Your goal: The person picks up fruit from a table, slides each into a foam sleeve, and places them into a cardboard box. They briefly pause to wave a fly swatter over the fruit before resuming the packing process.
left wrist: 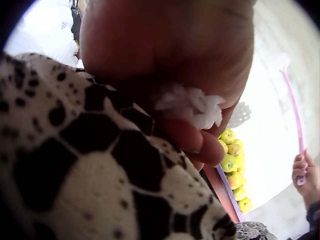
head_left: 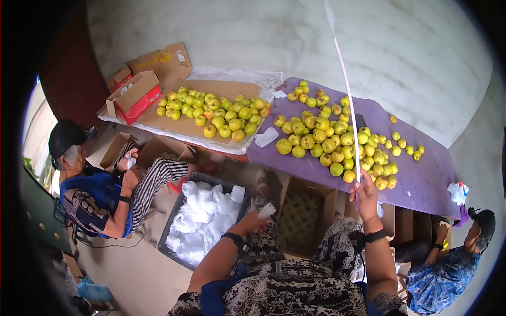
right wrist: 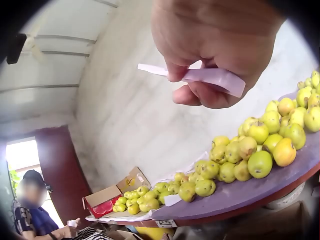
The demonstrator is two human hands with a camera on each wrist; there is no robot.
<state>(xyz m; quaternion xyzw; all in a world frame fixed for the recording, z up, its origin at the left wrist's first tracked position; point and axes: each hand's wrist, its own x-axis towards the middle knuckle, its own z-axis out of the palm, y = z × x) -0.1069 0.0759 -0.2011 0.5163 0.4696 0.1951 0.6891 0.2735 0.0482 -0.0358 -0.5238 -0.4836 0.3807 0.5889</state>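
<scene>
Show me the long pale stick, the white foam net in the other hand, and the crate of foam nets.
long pale stick (head_left: 348, 89), head view, middle of its shaft.
white foam net (head_left: 266, 211), head view, its free end.
crate of foam nets (head_left: 167, 257), head view, dark near rim.

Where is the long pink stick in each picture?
Head: the stick rises from the right hand, up the middle over the fruit.
Left wrist: far right edge, thin and upright, with the right hand at its bottom.
Right wrist: top middle, its handle lies across the picture in the curled fingers.
Shared landmark: the yellow-green fruit on the purple table.
</scene>
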